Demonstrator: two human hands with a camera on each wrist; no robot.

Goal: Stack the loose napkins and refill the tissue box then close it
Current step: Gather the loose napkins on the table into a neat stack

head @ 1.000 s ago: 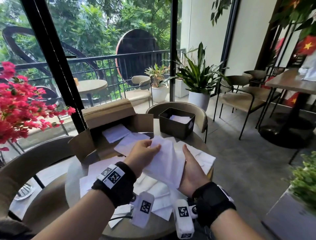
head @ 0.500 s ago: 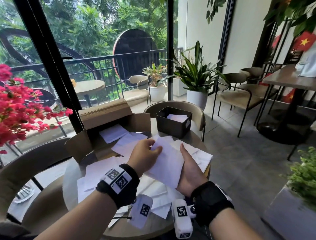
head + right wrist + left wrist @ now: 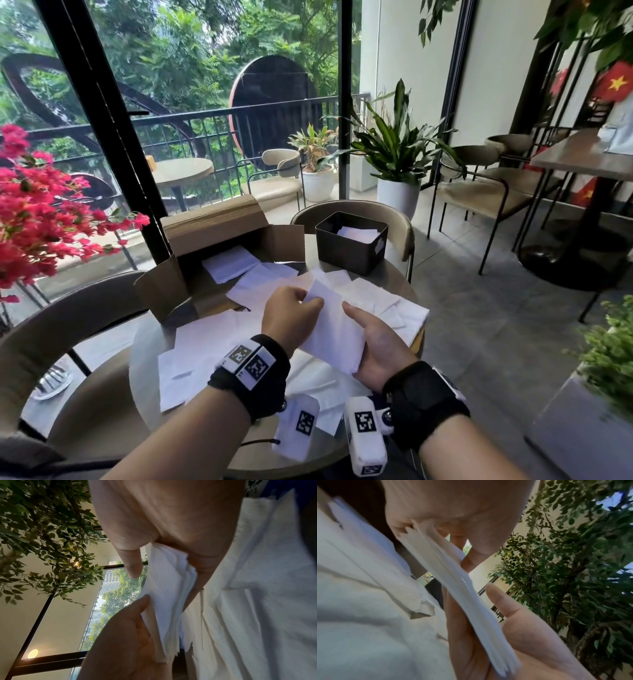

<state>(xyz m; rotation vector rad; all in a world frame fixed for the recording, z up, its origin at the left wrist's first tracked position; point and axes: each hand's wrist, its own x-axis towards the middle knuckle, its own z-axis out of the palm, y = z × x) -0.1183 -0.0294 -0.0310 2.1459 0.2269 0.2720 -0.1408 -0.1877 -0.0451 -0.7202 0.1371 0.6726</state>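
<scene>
I hold a small stack of white napkins [image 3: 337, 329] over the round table [image 3: 144, 363], tilted on edge between both hands. My left hand [image 3: 305, 301] pinches the stack's far upper edge; the left wrist view shows the napkin stack [image 3: 453, 588] running down from its fingers. My right hand [image 3: 363, 329] cradles the near end, fingers behind and thumb in front, as the right wrist view of the napkin stack [image 3: 168, 588] confirms. Loose napkins [image 3: 205, 346] lie scattered across the table. The black tissue box [image 3: 351, 253] stands open at the far side with some napkins inside.
An open cardboard box [image 3: 219, 236] with napkins inside lies at the table's far left. Beige chairs [image 3: 400, 219] ring the table. Red flowers [image 3: 37, 219] hang at the left, and a green plant [image 3: 613, 346] sits at the right.
The stack has tilted more upright and looks narrower between my hands. My left hand has shifted from lying over the top napkin to pinching the stack's far edge.
</scene>
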